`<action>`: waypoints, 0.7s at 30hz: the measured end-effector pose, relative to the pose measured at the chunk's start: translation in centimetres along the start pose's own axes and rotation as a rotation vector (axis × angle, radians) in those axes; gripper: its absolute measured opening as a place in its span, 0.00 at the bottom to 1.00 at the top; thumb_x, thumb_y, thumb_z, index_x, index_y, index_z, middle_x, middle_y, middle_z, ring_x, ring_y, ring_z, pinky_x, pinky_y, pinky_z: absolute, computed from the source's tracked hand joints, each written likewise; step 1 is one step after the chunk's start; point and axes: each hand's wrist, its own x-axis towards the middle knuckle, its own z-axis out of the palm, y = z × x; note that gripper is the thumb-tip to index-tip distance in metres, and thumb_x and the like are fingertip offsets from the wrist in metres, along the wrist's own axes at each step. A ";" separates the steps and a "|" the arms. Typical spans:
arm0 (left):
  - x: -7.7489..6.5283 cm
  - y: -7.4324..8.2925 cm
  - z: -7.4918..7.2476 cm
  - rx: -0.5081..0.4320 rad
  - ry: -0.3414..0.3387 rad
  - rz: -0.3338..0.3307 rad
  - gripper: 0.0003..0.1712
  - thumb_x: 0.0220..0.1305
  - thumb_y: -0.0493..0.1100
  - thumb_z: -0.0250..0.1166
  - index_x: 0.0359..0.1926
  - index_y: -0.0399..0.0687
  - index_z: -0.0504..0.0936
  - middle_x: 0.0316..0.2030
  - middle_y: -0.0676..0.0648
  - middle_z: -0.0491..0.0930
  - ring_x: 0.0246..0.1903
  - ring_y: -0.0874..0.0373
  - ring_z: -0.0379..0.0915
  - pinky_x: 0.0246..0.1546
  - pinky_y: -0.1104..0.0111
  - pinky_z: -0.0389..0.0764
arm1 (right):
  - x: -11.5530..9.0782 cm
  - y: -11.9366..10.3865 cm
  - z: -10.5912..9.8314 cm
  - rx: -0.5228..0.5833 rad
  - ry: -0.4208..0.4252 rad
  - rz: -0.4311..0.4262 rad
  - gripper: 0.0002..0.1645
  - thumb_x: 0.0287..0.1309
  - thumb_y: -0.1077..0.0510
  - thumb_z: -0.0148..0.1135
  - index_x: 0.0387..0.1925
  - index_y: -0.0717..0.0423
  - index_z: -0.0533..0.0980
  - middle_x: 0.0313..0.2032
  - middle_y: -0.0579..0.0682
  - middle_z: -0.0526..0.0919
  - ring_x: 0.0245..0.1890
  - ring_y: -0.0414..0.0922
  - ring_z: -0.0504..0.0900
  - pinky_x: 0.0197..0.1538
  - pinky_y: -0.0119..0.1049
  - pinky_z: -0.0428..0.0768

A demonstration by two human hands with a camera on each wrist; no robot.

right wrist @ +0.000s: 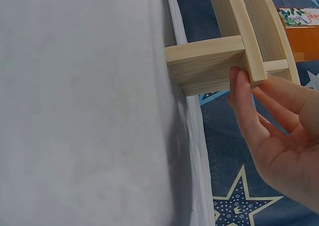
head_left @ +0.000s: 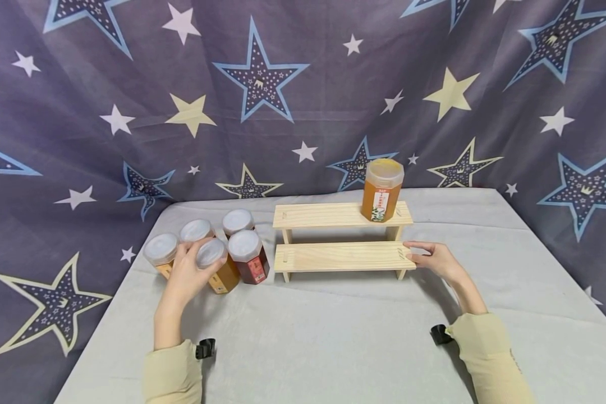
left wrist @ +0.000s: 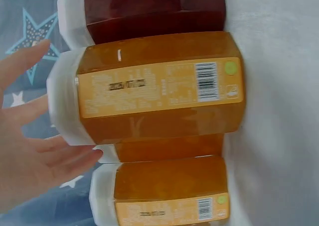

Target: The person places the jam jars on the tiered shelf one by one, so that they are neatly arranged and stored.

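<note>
In the head view my left hand (head_left: pixel 186 274) spreads round the lid of a honey jar (head_left: pixel 224 278) at the front of the jar group. The left wrist view shows its amber body and barcode label; the thumb stands apart from the lid, and some fingertips are hidden behind it. A dark red jar (head_left: pixel 252 268) stands to its right, and another amber jar (head_left: pixel 163 252) to the left. With thumb and fingers, my right hand (head_left: pixel 436 261) pinches the right end of the lower board of a two-step wooden shelf (head_left: pixel 343 257).
On the upper board, near its right end, stands an amber jar (head_left: pixel 382 191) with a white label. Two more lidded jars, one pale-lidded (head_left: pixel 197 229) and one farther right (head_left: pixel 238 220), stand behind. A star-patterned curtain (head_left: pixel 308 101) hangs behind the cloth-covered table (head_left: pixel 333 336).
</note>
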 end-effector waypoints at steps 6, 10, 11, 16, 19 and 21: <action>0.1 -0.7 0.4 -0.019 -0.007 -0.014 0.31 0.53 0.49 0.63 0.56 0.41 0.67 0.50 0.31 0.58 0.49 0.35 0.60 0.49 0.44 0.60 | 0.1 0.1 0.1 0.009 0.002 0.000 0.27 0.53 0.63 0.57 0.53 0.73 0.66 0.42 0.67 0.77 0.30 0.34 0.80 0.38 0.35 0.78; 0.2 -1.1 0.6 -0.037 -0.032 -0.033 0.31 0.53 0.48 0.63 0.57 0.42 0.67 0.51 0.31 0.57 0.49 0.35 0.60 0.49 0.44 0.60 | 0.1 0.1 0.1 0.010 0.002 0.006 0.27 0.54 0.63 0.57 0.53 0.72 0.66 0.42 0.67 0.76 0.30 0.34 0.80 0.38 0.35 0.78; 0.3 -1.2 0.6 -0.044 -0.039 -0.040 0.32 0.53 0.48 0.63 0.57 0.43 0.66 0.51 0.30 0.57 0.49 0.35 0.60 0.49 0.44 0.60 | 0.0 0.1 0.1 0.010 0.000 0.005 0.27 0.54 0.62 0.57 0.54 0.72 0.66 0.43 0.68 0.76 0.30 0.34 0.80 0.38 0.35 0.78; 0.5 -1.4 0.7 -0.065 -0.061 -0.069 0.35 0.52 0.48 0.65 0.59 0.42 0.64 0.52 0.28 0.56 0.50 0.35 0.58 0.50 0.44 0.59 | 0.0 0.1 0.1 0.014 -0.003 0.008 0.27 0.54 0.62 0.57 0.54 0.72 0.66 0.44 0.69 0.75 0.30 0.34 0.80 0.38 0.35 0.78; 0.6 -1.7 0.9 -0.073 -0.050 -0.072 0.37 0.50 0.49 0.66 0.59 0.42 0.64 0.52 0.28 0.57 0.50 0.35 0.57 0.49 0.44 0.59 | 0.0 0.0 0.0 0.007 0.000 0.008 0.27 0.54 0.62 0.57 0.54 0.71 0.66 0.43 0.68 0.76 0.30 0.34 0.80 0.39 0.37 0.78; 0.7 -1.9 1.1 -0.079 -0.027 -0.065 0.37 0.48 0.48 0.68 0.59 0.42 0.65 0.52 0.29 0.58 0.51 0.37 0.57 0.49 0.44 0.59 | 0.0 0.1 0.0 0.001 0.000 0.008 0.27 0.54 0.62 0.57 0.54 0.71 0.66 0.43 0.68 0.76 0.30 0.34 0.80 0.39 0.38 0.78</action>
